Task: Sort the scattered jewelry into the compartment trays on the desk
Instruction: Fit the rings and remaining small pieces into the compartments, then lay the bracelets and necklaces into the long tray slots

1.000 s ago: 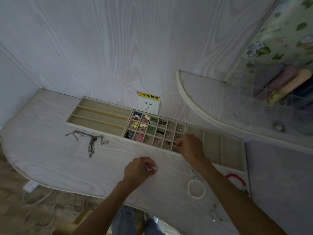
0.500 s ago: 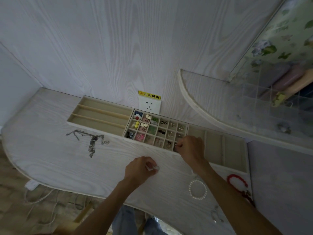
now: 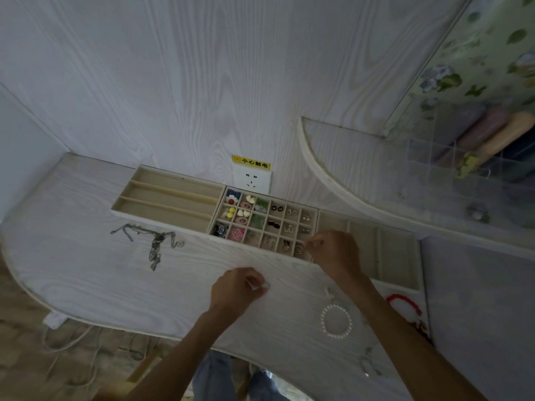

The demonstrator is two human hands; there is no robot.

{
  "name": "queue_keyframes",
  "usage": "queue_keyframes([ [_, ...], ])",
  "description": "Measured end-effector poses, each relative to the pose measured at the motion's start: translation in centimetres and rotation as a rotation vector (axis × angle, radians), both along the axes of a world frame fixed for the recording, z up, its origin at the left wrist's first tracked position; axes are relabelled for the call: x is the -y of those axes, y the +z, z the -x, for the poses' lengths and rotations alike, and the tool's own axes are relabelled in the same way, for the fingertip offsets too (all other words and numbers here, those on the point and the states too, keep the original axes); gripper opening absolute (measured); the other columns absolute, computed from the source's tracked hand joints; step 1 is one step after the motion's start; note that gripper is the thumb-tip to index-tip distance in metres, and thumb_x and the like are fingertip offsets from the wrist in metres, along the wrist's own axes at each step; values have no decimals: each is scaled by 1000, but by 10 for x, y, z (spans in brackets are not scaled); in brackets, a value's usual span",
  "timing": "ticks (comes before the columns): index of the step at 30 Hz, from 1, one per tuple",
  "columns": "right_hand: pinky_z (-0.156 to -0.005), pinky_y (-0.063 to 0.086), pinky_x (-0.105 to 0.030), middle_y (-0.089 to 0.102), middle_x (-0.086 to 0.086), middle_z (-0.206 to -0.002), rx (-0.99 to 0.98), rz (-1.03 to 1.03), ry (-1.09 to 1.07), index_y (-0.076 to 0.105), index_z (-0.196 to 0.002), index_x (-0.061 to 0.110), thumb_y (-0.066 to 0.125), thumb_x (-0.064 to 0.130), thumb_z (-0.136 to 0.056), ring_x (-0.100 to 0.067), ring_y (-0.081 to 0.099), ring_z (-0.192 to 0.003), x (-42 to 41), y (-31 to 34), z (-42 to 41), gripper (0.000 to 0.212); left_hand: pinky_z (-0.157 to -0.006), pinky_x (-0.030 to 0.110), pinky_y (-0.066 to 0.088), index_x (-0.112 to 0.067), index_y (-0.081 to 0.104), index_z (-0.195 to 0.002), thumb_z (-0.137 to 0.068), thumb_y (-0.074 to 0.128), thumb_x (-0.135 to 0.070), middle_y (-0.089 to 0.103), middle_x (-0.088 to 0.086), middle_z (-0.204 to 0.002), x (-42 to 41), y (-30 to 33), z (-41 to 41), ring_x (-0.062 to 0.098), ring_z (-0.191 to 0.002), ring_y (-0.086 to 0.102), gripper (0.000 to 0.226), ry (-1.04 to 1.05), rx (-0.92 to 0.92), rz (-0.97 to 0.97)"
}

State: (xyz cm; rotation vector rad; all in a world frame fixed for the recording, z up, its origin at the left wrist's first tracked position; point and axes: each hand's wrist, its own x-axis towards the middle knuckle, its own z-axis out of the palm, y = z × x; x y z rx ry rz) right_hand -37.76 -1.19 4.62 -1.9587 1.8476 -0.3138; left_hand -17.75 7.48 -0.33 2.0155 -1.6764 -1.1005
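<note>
Now lifted slightly off the front-right cell of the cream many-celled earring tray (image 3: 262, 250), right hand (image 3: 335, 251) pinching something too small to tell. Gold ring (image 3: 298, 249) lying in that cell. Left hand (image 3: 236, 290) still pinching a small pale piece (image 3: 256, 285) above the white woodgrain desk (image 3: 86, 256). Probably next in line. White pearl bracelet (image 3: 335, 321) and dark tangled chains (image 3: 155, 247) unsorted.

We are reading one sign only: a yellow warning sticker (image 3: 251, 162) sitting on the wall just above the white wall socket (image 3: 252, 180), behind the trays. It is showing black Chinese characters, 小心触电, with a small round warning symbol at their left. We are finding no other legible text, number or brand anywhere else.
</note>
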Motion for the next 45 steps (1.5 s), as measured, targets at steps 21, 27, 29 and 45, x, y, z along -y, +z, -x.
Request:
queue_keyframes([
  [21,-56,44,-9,73,7,-79,426,-202,-96,77,-87,21,72,37,-79,8,59,-59,-53,-7,-5,19,-56,16,44,-21,73,-80,-76,77,-30,74,-5,-79,12,42,48,2,-70,69,11,504,-608,-183],
  [27,-64,44,-22,73,2,-80,138,-61,-63,77,-85,18,63,23,-86,-13,64,-70,-31,0,7,15,-70,26,53,-27,67,-94,-80,72,-34,71,-8,-82,9,20,33,5,-72,69,16,377,-397,-211],
  [29,-69,48,-25,73,-3,-80,57,-77,-35,76,-80,17,61,24,-87,-19,67,-75,-18,0,9,19,-77,29,54,-25,62,-96,-82,70,-33,68,-4,-90,2,9,22,9,-75,68,17,349,-348,-235],
  [45,-73,48,-29,70,-9,-88,-195,-360,85,72,-90,7,58,20,-85,-27,67,-88,15,-3,-11,19,-79,30,50,-26,56,-97,-87,65,-25,61,-6,-81,-1,-8,7,11,-75,64,14,229,-265,-217],
])
